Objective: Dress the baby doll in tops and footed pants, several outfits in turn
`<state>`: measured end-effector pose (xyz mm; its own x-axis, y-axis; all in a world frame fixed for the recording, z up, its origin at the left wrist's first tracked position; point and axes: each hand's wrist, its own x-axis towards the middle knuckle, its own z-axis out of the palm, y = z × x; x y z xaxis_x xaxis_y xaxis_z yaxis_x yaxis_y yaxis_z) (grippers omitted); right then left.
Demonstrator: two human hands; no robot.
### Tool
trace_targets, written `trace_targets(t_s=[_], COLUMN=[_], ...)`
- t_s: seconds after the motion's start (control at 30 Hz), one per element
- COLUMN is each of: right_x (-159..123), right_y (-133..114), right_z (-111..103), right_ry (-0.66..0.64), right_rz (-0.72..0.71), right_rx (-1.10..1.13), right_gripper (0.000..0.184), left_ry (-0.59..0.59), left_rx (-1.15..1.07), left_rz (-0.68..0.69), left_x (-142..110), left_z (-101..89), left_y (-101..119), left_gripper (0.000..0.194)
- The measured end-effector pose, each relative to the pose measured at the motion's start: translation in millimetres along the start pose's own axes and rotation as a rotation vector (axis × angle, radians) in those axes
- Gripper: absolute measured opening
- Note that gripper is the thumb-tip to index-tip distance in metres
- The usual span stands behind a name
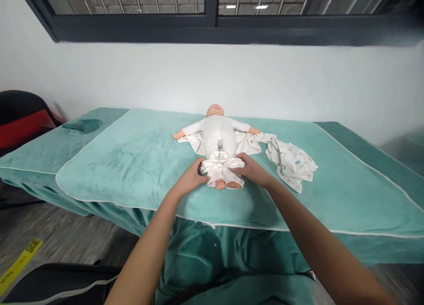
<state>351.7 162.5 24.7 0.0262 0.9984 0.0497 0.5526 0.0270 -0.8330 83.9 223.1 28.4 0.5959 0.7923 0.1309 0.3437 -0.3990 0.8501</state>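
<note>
Gripping the printed trousers (217, 164) with our 2 hands, we have the left hand (191, 177) pinching 1 side and the right hand (254, 169) holding the other, thumb on top of the cloth. The trousers sit bunched around the legs of the doll (217, 132), on the green cover (132, 154). We judge the cloth light, soft and hard to damage, though prone to folding; its upper edge at both sides looks the best hold. The doll's white body seems padded and yielding, its head (215, 110) firmer. It lies on its back, long axis running straight away from us: head toward the wall (159, 75), 2 feet (220, 184) toward us. The trousers follow that line, cuffs our way. On our right lies a crumpled printed cloth (294, 161).
</note>
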Motion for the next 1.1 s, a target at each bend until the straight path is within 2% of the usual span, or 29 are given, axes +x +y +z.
trace_targets(t_s=[0.07, 0.1, 0.13, 0.17, 0.23, 0.33, 0.4, 0.5, 0.57, 0.67, 0.77, 0.87, 0.93, 1.0, 1.03, 1.1], right_x=[-15, -22, -28, -32, -37, -37, -36, -35, -36, -38, -41, -39, -34, -27, -23, -17], right_y=[3, 3, 3, 2, -1, -6, -10, -17, -23, -37, -51, -64, -72, -82, -88, -103], right_z=[-3, -3, 0, 3, 13, 23, 24, 16, 5, -17, -35, -41, -41, -42, -43, -48], right_ry=[-0.148, -0.176, -0.167, -0.127, -0.021, 0.046, 0.046, 0.042, -0.012, -0.238, -0.434, -0.539, -0.546, -0.497, -0.473, -0.458], right_rz=[-0.044, -0.072, -0.106, -0.139, -0.172, -0.083, -0.025, 0.015, 0.025, -0.001, 0.053, 0.072, 0.021, -0.039, -0.069, -0.118], right_rx=[0.035, 0.027, 0.001, -0.033, -0.101, -0.222, -0.310, -0.356, -0.277, -0.033, 0.243, 0.403, 0.413, 0.344, 0.264, 0.008], right_gripper=[0.074, 0.089, 0.098, 0.099, 0.084, 0.064, 0.057, 0.045, 0.041, 0.036, 0.030, 0.032, 0.033, 0.030, 0.028, 0.029], left_ry=[-0.087, -0.109, -0.108, -0.085, -0.014, 0.034, 0.028, 0.009, -0.019, -0.132, -0.275, -0.294, -0.238, -0.226, -0.268, -0.441], left_rx=[0.015, 0.054, 0.109, 0.171, 0.295, 0.411, 0.412, 0.303, 0.194, 0.002, -0.179, -0.313, -0.396, -0.403, -0.359, -0.195], left_rz=[0.056, 0.073, 0.078, 0.076, 0.071, 0.052, 0.030, -0.008, -0.060, -0.102, -0.140, -0.178, -0.180, -0.161, -0.139, -0.086], left_x=[-11, -15, -17, -19, -17, -13, -13, -15, -18, -22, -25, -24, -22, -19, -17, -15], left_z=[4.3, 8.2, 13.0, 18.2, 27.5, 32.8, 30.7, 23.6, 17.4, 5.4, -7.4, -16.3, -22.3, -32.1, -39.1, -56.3], left_y=[5, 8, 12, 15, 21, 26, 29, 35, 43, 60, 76, 83, 84, 86, 89, 100], left_gripper=[0.099, 0.114, 0.122, 0.124, 0.115, 0.092, 0.079, 0.067, 0.060, 0.053, 0.052, 0.045, 0.044, 0.049, 0.053, 0.057])
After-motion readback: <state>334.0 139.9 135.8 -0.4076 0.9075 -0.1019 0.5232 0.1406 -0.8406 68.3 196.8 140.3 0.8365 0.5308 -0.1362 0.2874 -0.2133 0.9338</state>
